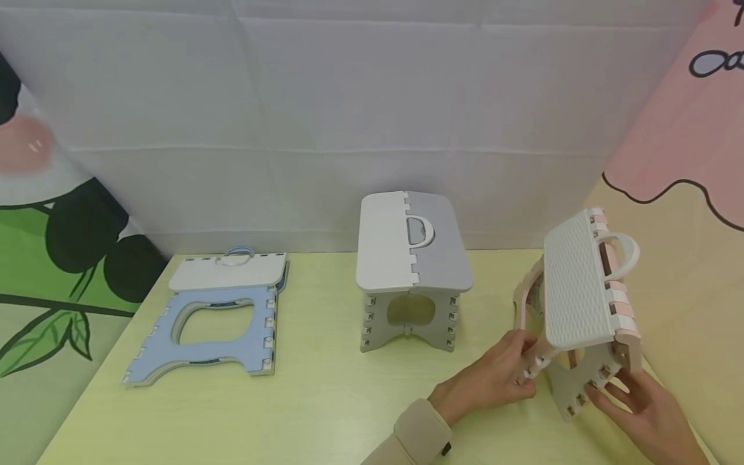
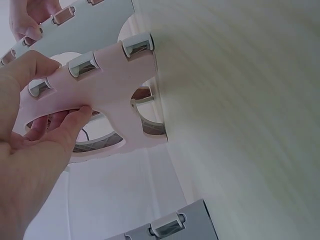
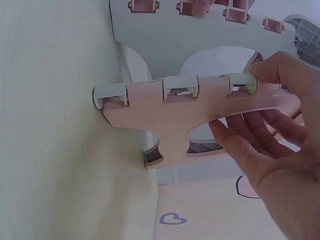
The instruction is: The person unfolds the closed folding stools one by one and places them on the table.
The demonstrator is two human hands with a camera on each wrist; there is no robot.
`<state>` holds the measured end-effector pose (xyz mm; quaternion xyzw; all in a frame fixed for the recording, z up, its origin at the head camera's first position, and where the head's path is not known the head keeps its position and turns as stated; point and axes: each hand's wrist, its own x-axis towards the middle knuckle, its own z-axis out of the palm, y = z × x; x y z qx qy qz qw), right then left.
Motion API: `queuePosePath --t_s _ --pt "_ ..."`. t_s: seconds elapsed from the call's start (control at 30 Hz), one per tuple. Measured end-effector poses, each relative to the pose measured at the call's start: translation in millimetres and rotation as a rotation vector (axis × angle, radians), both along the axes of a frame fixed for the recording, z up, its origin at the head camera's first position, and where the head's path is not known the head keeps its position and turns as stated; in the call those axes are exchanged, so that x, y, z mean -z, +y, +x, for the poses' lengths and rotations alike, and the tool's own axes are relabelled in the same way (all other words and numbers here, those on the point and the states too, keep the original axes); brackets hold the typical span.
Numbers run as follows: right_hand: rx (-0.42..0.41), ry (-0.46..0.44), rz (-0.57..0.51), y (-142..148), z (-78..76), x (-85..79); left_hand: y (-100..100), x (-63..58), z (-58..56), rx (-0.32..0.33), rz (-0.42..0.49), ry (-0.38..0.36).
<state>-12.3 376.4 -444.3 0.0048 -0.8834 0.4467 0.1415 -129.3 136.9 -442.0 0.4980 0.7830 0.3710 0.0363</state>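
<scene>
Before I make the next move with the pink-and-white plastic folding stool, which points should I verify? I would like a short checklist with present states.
1. Left hand grips one side of the pink-and-white plastic folding stool: ok.
2. Right hand grips its opposite side: ok.
3. Its seat is opened flat: not ok, the halves slope from the seam.
4. All its feet rest on the pale yellow table: cannot tell, some are hidden.
5. It is apart from the upright grey-and-white plastic stool: ok.
6. The folded blue-and-white plastic stool is away from both hands: ok.
</scene>
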Motion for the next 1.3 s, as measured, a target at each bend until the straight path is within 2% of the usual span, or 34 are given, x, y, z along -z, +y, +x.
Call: queuePosePath --t_s 0.2,0.63,0.73,0.93,1.13,1.3 --pt "-0.043 0.036 -0.051 3 0.4 1.0 -2 -0.9 -1.2 0.007 0.008 -0.011" --pt "-0.047 0.019 -0.019 12 3.4 1.0 -4 -2.3 -2.0 0.004 -0.009 -0.015" --pt "-0.074 0.035 -0.031 15 3.7 1.3 -5 -1.6 -2.7 0.006 -0.008 -0.023" --pt "-0.147 0.035 -0.121 20 4.4 2.2 -6 -1.5 -3.4 0.019 -0.006 -0.038" --pt "-0.094 -0.035 -0.056 22 6.7 4.3 -8 -1.6 -4.9 0.043 -0.008 -0.059" --pt "-0.078 -0.055 -0.077 25 7.2 6.0 -8 -0.8 -7.0 0.05 -0.015 -0.056"
